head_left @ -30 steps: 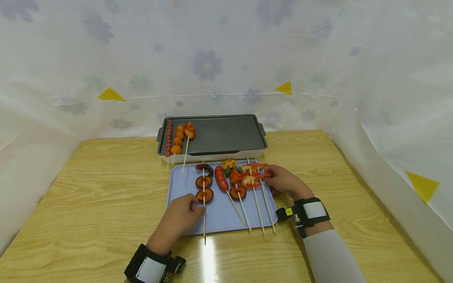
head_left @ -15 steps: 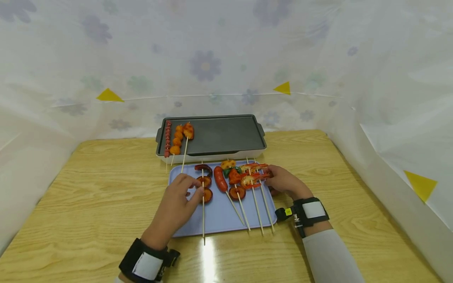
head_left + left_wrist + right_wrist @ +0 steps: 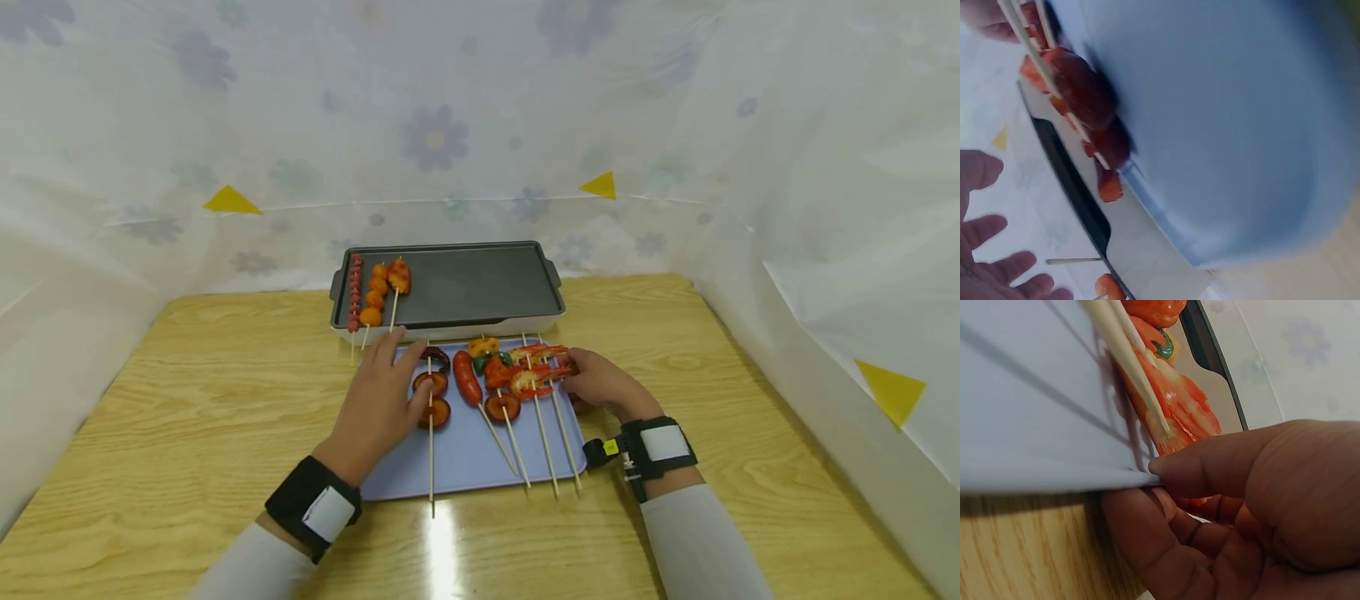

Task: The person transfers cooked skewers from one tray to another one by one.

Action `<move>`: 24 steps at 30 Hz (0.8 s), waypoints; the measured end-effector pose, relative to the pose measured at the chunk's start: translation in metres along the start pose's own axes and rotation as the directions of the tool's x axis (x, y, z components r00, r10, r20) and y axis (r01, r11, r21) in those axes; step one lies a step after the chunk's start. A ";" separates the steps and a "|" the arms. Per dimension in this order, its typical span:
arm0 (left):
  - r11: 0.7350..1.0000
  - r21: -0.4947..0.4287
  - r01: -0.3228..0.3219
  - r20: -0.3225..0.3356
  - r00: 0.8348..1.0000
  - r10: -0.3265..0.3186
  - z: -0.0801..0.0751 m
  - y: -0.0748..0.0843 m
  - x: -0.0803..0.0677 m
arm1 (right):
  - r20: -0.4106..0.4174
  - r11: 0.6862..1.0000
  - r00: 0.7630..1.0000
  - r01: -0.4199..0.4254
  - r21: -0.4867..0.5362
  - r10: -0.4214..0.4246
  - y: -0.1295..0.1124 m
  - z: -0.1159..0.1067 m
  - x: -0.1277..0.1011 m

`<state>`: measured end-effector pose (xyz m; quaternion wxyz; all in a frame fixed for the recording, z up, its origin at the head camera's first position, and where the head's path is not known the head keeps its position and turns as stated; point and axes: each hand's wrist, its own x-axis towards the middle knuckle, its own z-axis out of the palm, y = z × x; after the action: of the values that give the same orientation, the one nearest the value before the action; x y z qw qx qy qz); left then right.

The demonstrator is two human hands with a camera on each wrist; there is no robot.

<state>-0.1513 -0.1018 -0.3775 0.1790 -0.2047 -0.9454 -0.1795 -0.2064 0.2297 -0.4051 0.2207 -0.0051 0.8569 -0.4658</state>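
A pale blue tray holds several food skewers. My right hand pinches its right edge, thumb above the rim and fingers curled below, as the right wrist view shows, close to the shrimp skewers. With fingers spread, my left hand hovers over the tray's left side, hiding that edge. In the left wrist view its fingers are apart and hold nothing. Just right of it in the head view lies a skewer of mushroom slices with a curled tentacle. A sausage skewer and a mixed skewer lie further right.
Behind the tray stands a dark grill pan with a pale base. Along its left side lie a small red sausage skewer, an orange ball skewer and a browned meat skewer. Everything is on a wooden table.
My left hand has moved forward along the mushroom skewer to the tray's upper left, and its fingers have spread. The right hand has stayed at the tray's right edge.
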 end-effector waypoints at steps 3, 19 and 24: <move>0.998 0.065 -0.023 -0.007 1.000 0.024 -0.001 -0.007 0.007 | 0.017 1.000 1.000 0.006 0.013 -0.006 0.001 0.001 0.001; 0.998 0.059 -0.032 0.090 0.996 0.026 -0.011 -0.043 0.055 | 0.008 0.999 1.000 0.023 0.026 -0.023 0.004 -0.001 0.002; 0.989 0.123 0.087 0.101 0.990 -0.100 -0.011 -0.044 0.066 | 0.009 0.999 1.000 0.028 0.032 -0.028 0.004 -0.001 0.001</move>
<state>-0.2240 -0.1222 -0.3526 0.1316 -0.1585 -0.9711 -0.1202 -0.2072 0.2323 -0.4087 0.2183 -0.0157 0.8481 -0.4825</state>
